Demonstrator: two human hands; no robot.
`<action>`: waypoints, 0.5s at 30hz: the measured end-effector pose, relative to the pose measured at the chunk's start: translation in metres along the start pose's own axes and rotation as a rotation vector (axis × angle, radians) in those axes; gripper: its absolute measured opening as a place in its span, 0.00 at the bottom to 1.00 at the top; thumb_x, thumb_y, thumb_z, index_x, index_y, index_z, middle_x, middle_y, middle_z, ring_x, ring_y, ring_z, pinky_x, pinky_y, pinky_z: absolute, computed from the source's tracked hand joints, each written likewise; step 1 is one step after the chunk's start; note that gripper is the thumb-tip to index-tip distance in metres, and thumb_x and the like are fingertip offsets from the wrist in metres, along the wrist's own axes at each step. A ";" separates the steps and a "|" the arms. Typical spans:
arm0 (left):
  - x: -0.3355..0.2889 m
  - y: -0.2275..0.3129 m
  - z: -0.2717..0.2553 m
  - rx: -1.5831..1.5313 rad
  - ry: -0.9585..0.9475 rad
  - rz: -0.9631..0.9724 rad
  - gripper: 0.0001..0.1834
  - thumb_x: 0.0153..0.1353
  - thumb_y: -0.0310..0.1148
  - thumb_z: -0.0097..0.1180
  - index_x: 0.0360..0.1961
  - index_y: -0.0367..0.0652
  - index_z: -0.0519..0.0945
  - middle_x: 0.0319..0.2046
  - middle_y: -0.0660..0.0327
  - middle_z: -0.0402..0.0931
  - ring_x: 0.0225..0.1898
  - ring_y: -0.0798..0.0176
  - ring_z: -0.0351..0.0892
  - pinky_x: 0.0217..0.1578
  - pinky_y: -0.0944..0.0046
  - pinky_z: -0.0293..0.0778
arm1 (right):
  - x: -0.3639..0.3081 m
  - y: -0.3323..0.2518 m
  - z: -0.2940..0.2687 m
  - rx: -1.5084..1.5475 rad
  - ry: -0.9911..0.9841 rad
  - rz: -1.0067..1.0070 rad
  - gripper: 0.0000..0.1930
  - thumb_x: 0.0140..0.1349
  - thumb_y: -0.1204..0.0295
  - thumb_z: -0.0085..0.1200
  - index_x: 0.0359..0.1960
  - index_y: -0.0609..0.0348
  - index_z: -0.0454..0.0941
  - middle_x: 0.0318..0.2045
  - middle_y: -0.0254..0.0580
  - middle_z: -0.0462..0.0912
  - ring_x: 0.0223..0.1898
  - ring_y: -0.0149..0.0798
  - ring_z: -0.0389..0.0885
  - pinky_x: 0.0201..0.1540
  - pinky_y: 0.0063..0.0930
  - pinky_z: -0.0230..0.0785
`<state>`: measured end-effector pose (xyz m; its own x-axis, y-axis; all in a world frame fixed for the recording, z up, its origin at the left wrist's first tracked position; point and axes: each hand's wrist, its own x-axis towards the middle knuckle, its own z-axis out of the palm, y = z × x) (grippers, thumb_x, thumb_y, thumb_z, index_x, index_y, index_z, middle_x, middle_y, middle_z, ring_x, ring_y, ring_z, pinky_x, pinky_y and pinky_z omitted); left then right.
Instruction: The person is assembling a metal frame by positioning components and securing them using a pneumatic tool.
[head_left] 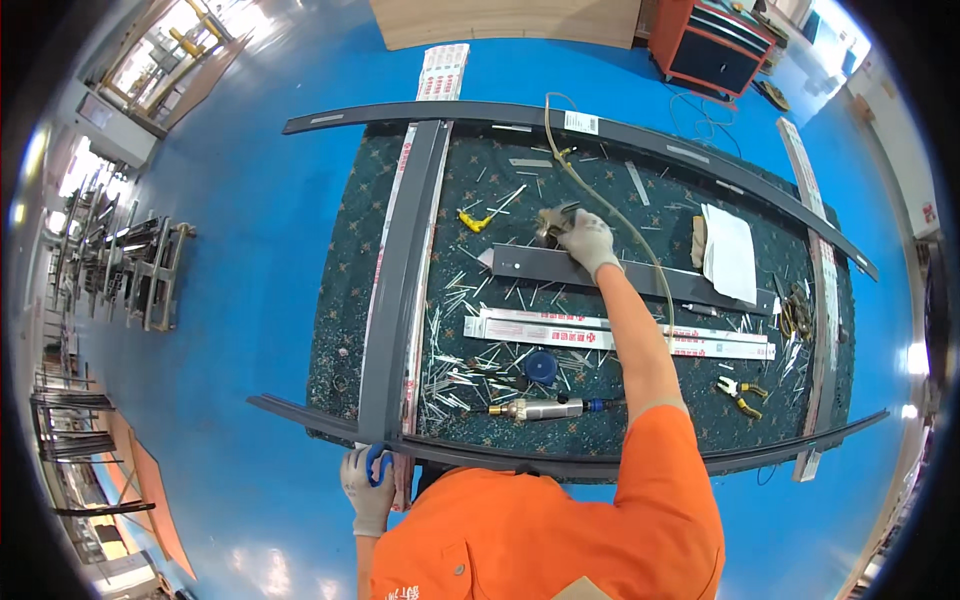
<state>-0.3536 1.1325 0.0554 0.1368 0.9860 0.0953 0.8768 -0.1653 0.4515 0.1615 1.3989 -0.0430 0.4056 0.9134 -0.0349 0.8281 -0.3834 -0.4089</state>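
My left hand (pixel 366 496), in a pale glove, is at the near end of an upright dark grey metal profile (pixel 398 290). Its fingers are closed around a blue loop-shaped thing (pixel 378 464) whose kind I cannot make out. My right arm reaches over the table, and the gloved right hand (pixel 588 242) is closed on a grey metal tool with a dark handle (pixel 552 224). This tool lies just beyond a short dark grey profile (pixel 580 268). A yellow-handled tool (pixel 474 221) is left of it. A thin air hose (pixel 625 218) curves past the right hand.
Long dark profiles cross the far (pixel 640 148) and near (pixel 560 463) sides of the patterned tabletop. Among scattered metal rivets lie wrapped strips (pixel 600 336), a blue round container (pixel 541 368), a silver air tool (pixel 545 408), pliers (pixel 741 394) and white paper (pixel 729 254). A red tool cabinet (pixel 708 50) stands beyond.
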 end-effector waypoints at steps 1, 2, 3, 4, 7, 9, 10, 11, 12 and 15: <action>0.003 0.002 0.004 -0.030 0.031 0.002 0.14 0.52 0.32 0.63 0.41 0.42 0.81 0.40 0.56 0.80 0.42 0.49 0.75 0.48 0.54 0.72 | -0.003 0.007 -0.004 0.097 0.178 0.016 0.22 0.50 0.60 0.67 0.40 0.66 0.81 0.36 0.52 0.87 0.35 0.53 0.85 0.41 0.41 0.77; 0.002 0.002 0.002 -0.052 0.062 -0.005 0.14 0.52 0.31 0.63 0.41 0.42 0.81 0.40 0.56 0.80 0.42 0.49 0.75 0.47 0.53 0.72 | -0.008 -0.004 -0.020 0.094 0.177 0.009 0.22 0.50 0.60 0.67 0.40 0.66 0.81 0.36 0.52 0.87 0.35 0.53 0.85 0.41 0.41 0.77; 0.002 0.003 0.001 -0.076 0.091 -0.010 0.14 0.52 0.31 0.63 0.41 0.42 0.81 0.40 0.56 0.80 0.42 0.49 0.75 0.47 0.53 0.72 | -0.011 -0.012 -0.042 0.348 0.268 0.036 0.19 0.52 0.63 0.66 0.40 0.65 0.81 0.34 0.49 0.86 0.32 0.47 0.84 0.37 0.37 0.77; 0.008 0.008 0.000 -0.107 0.119 -0.005 0.14 0.52 0.31 0.63 0.41 0.42 0.81 0.40 0.56 0.80 0.42 0.49 0.75 0.47 0.53 0.72 | -0.016 -0.020 -0.068 0.598 0.366 0.067 0.17 0.54 0.66 0.66 0.40 0.64 0.80 0.32 0.46 0.85 0.29 0.42 0.82 0.34 0.34 0.76; 0.034 0.022 0.002 -0.313 0.129 0.039 0.20 0.53 0.21 0.61 0.50 0.39 0.81 0.43 0.56 0.81 0.41 0.57 0.79 0.45 0.61 0.75 | -0.044 -0.040 -0.107 1.094 0.293 0.129 0.14 0.57 0.68 0.64 0.41 0.62 0.80 0.31 0.43 0.84 0.28 0.37 0.79 0.31 0.28 0.73; 0.057 0.040 0.007 -0.593 0.062 -0.063 0.26 0.55 0.20 0.59 0.58 0.39 0.75 0.45 0.57 0.81 0.42 0.62 0.78 0.46 0.64 0.75 | -0.070 -0.059 -0.113 1.599 0.143 0.189 0.11 0.60 0.71 0.62 0.42 0.60 0.79 0.30 0.40 0.82 0.26 0.32 0.76 0.28 0.23 0.70; 0.068 0.050 0.006 -0.858 -0.012 -0.168 0.33 0.57 0.18 0.58 0.67 0.40 0.70 0.47 0.58 0.80 0.43 0.66 0.78 0.47 0.68 0.74 | -0.090 -0.067 -0.106 1.626 0.104 0.181 0.09 0.62 0.72 0.60 0.42 0.59 0.78 0.30 0.39 0.81 0.25 0.31 0.76 0.27 0.21 0.68; 0.079 0.057 0.006 -1.114 -0.083 -0.238 0.38 0.56 0.18 0.59 0.70 0.41 0.66 0.50 0.56 0.79 0.43 0.65 0.79 0.47 0.68 0.75 | -0.113 -0.078 -0.093 1.657 0.051 0.178 0.08 0.64 0.73 0.58 0.43 0.58 0.78 0.31 0.39 0.81 0.25 0.30 0.75 0.26 0.18 0.66; 0.086 0.064 0.005 -1.192 -0.120 -0.232 0.39 0.56 0.17 0.59 0.71 0.42 0.65 0.52 0.56 0.77 0.43 0.65 0.79 0.46 0.69 0.75 | -0.139 -0.093 -0.082 1.660 0.005 0.190 0.08 0.64 0.73 0.58 0.43 0.58 0.78 0.31 0.39 0.81 0.25 0.30 0.75 0.26 0.18 0.66; 0.086 0.075 0.005 -1.351 -0.223 -0.197 0.39 0.57 0.18 0.59 0.71 0.43 0.64 0.54 0.55 0.75 0.43 0.64 0.80 0.43 0.70 0.76 | -0.216 -0.138 -0.057 1.748 -0.259 0.155 0.08 0.61 0.76 0.61 0.41 0.63 0.80 0.29 0.39 0.82 0.24 0.30 0.76 0.26 0.21 0.71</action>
<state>-0.2735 1.2053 0.0935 0.2461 0.9569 -0.1544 -0.2151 0.2093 0.9539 -0.0181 1.2469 0.0724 0.2243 0.9487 -0.2230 -0.6178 -0.0385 -0.7854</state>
